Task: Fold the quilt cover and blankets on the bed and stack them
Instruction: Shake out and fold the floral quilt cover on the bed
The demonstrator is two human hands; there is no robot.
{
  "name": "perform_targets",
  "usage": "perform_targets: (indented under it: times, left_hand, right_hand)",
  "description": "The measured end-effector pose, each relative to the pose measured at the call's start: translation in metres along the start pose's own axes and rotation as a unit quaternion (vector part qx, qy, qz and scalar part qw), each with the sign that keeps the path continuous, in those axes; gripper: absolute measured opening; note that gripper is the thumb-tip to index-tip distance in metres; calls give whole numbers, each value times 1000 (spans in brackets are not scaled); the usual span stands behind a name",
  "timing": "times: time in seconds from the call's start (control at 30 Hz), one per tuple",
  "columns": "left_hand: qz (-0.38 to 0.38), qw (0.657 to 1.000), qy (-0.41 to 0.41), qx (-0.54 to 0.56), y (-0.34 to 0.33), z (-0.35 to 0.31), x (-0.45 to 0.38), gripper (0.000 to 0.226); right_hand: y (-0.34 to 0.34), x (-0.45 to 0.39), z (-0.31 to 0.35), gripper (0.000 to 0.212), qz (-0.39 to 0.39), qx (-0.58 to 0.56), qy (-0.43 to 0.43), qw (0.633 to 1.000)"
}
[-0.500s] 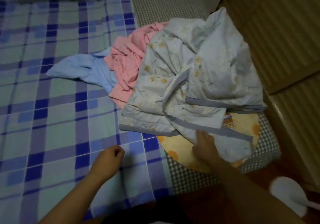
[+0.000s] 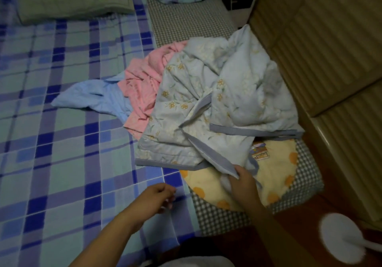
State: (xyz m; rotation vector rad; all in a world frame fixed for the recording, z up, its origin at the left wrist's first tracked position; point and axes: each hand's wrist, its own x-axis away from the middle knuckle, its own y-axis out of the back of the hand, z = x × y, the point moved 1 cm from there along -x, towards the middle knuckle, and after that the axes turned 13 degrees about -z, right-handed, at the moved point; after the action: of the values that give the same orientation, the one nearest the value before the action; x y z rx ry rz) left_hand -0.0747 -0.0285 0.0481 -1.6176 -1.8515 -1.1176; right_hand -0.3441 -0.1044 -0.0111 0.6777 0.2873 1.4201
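Gripping a grey-trimmed corner of the floral quilt cover (image 2: 223, 105), the right hand (image 2: 240, 182) begins fold 1 — left hand (image 2: 159, 196) hovers loosely curled, empty. Pink blanket (image 2: 142, 84) & blue blanket (image 2: 91, 97) lie crumpled beside it on the bed (image 2: 62, 142); nothing stacked yet.
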Motion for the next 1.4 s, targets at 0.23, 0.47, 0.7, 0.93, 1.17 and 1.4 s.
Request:
perform_targets:
  times: [0.23, 0.47, 0.7, 0.93, 1.17, 1.4]
  left_hand:
    - [134, 972, -32, 192, -7, -38, 40, 38]
    - [-111, 944, -232, 205, 94, -1, 103, 32]
    - [-200, 907, -352, 117, 214, 48, 198, 8]
    - [-216, 894, -391, -25, 259, 86, 244, 13]
    - [-285, 877, -385, -33, 313, 137, 246, 34]
    - [-531, 816, -209, 92, 352, 161, 186, 15]
  right_hand:
    - [5, 130, 120, 17, 85, -117, 54, 988]
    - [-27, 209, 143, 53, 212, -66, 124, 967]
    - [-30, 177, 147, 80, -89, 87, 149, 981]
    - [-144, 159, 166, 111, -47, 280, 221, 933]
    - [-101, 111, 194, 58, -250, 233, 130, 931]
    - [35, 43, 251, 27, -443, 162, 125, 873]
